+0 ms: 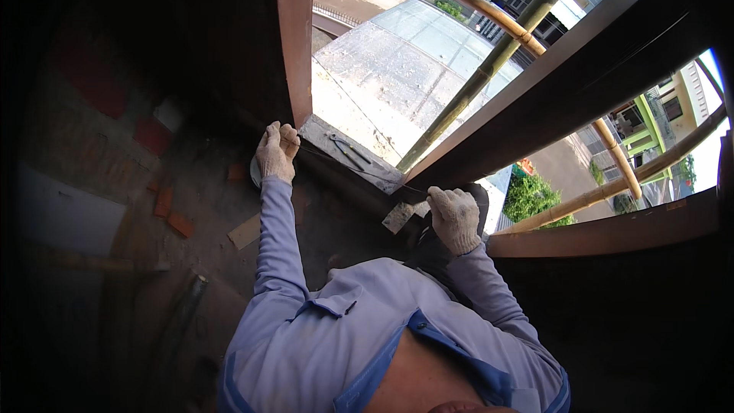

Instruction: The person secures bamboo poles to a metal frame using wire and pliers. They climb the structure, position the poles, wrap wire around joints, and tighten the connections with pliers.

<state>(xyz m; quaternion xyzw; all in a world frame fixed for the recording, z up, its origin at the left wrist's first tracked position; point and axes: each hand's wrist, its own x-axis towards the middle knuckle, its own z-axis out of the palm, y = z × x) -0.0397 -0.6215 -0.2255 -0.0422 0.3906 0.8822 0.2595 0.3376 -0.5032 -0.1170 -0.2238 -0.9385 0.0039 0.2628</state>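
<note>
Both my hands wear off-white knit work gloves. My left hand point(277, 153) is pinched closed beside the left end of the window sill, near the upright frame post. My right hand point(456, 218) is closed just past the sill's right end, lower in the view. Between them runs a thin strand point(324, 156), wire or string, drawn along the sill's inner edge; the fingertips hide its ends. On the rough concrete sill point(382, 173) lies a pair of pliers point(351, 151) with its handles spread, touched by neither hand.
Reddish-brown frame posts point(295, 38) and a dark upright point(558, 69) border the opening. Outside, bamboo poles point(501, 53) cross above a dusty translucent roof point(397, 53). Broken bricks point(180, 225), a board point(245, 231) and a masonry chunk point(397, 218) lie below on the dim floor.
</note>
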